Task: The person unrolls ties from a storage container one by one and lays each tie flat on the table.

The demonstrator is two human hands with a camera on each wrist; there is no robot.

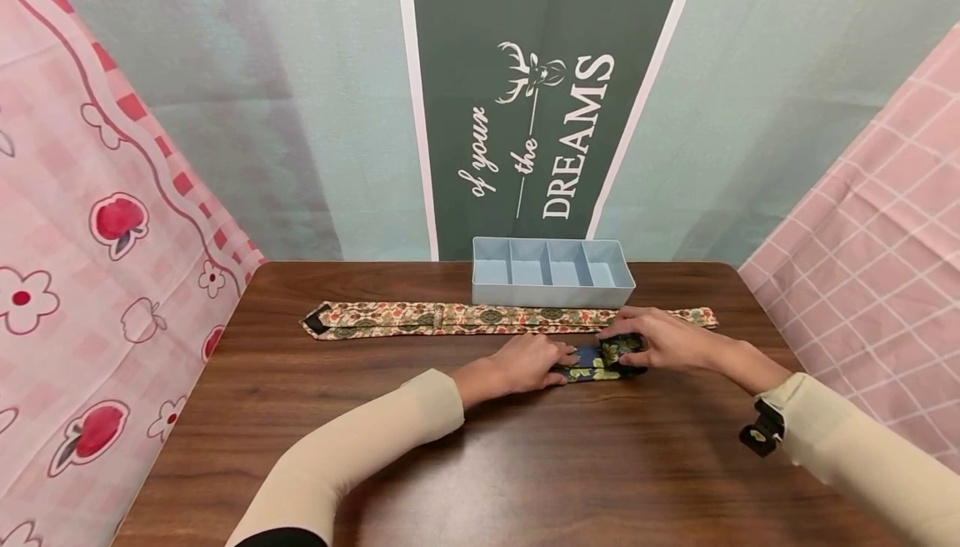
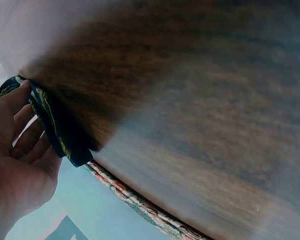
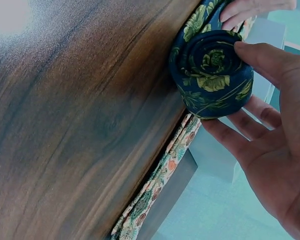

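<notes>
A navy necktie with yellow-green flowers (image 1: pixel 594 373) lies partly rolled near the middle of the table. My right hand (image 1: pixel 667 343) grips the rolled part (image 3: pixel 212 90), thumb on its near side and fingers round the far side; its spiral coils face the right wrist view. On the flat, unrolled stretch to the left is my left hand (image 1: pixel 525 365), thumb and fingers at the fabric's two edges. That hand covers the tie's left end in the head view. In the left wrist view the navy fabric (image 2: pixel 52 120) stretches past the fingertips.
Behind both hands a cream floral necktie (image 1: pixel 390 319) lies stretched flat across the wooden table (image 1: pixel 525 464). Just beyond it stands a pale blue box with several compartments (image 1: pixel 553 295), near the back edge. Printed curtains (image 1: pixel 337 113) hang around the table.
</notes>
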